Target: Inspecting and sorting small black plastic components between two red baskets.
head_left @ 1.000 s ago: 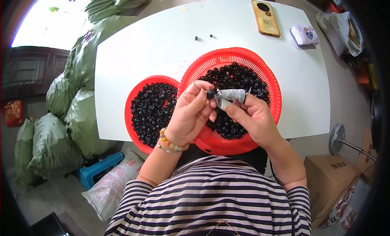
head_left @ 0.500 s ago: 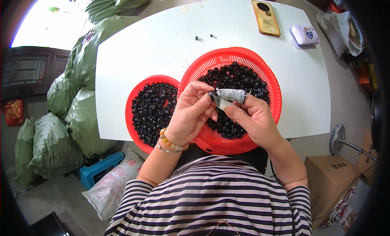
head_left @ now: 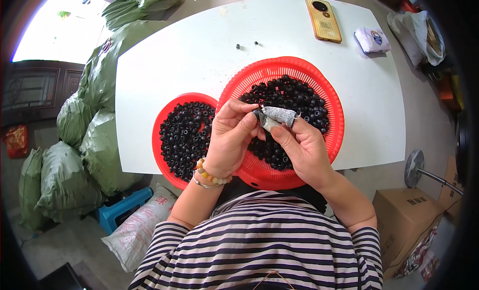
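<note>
Above the large red slotted basket (head_left: pixel 335 103), my left hand (head_left: pixel 227 138) pinches a small round black part (head_left: pixel 257 113) between thumb and fingertips. My right hand (head_left: pixel 308 153) is closed round a small blade with a pale wrapped handle (head_left: pixel 270 124), its tip against the black part. A grey knitted cover (head_left: pixel 280 115) sheathes the right index finger. Many hollow black parts (head_left: pixel 309 103) fill the basket below. To the left, a smaller red basin (head_left: pixel 158 145) holds similar black parts (head_left: pixel 185 135) with open holes.
The baskets stand at the near edge of a white table (head_left: pixel 164 65). Two black bits (head_left: pixel 238 46) lie beyond them. A yellow phone (head_left: pixel 324 21) and a tissue pack (head_left: pixel 372 40) rest far right. Green sacks (head_left: pixel 62 173) crowd the left floor; a cardboard box (head_left: pixel 406 215) stands right.
Both hands stay together over the large basket, with the right hand and blade tilted slightly against the black part. The whole view has shifted a little.
</note>
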{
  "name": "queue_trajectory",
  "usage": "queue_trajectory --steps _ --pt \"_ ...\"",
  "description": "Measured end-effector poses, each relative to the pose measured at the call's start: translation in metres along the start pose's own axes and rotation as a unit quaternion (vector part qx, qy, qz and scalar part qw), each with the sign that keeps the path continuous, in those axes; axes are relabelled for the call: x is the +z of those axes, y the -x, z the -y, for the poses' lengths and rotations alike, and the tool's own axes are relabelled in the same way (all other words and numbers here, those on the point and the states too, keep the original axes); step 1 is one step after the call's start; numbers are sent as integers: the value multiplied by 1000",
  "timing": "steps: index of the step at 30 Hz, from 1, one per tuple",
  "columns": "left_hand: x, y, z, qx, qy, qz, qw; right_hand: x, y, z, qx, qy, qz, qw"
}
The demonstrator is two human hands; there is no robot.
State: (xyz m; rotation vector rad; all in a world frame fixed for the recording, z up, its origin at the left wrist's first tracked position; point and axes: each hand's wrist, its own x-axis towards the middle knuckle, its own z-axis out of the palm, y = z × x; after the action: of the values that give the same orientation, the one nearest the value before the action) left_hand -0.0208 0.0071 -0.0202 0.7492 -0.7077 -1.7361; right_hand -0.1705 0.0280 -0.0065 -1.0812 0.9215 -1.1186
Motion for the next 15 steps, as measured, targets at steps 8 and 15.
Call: queue_trajectory --steps 8,15 --pt "-2 -1 2 -56 74 32 995 -3 -2 5 94 -146 26 985" --pt "0 0 0 -55 81 28 995 -10 -6 10 97 -102 34 989"
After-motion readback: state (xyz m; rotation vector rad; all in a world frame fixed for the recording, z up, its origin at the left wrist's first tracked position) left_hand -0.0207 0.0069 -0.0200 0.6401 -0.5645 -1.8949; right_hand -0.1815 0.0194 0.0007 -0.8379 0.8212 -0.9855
